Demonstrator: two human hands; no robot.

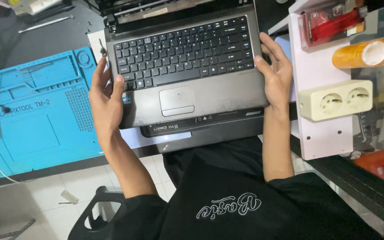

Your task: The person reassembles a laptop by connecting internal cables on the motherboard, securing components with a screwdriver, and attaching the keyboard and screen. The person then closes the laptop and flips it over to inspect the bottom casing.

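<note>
On the white shelf (321,133) at the right sit a cream double socket (336,100), a tape roll (363,53) and a clear case (332,20) holding something red. Both hands — left hand (105,100), right hand (276,73) — grip the grey laptop (187,66) by its sides over the desk edge, its palmrest dusty. Its screen is cut off at the top — the hinge area is hard to make out.

Matt grey plastic laptop (210,95); blue rubbery mat (36,120)
</note>
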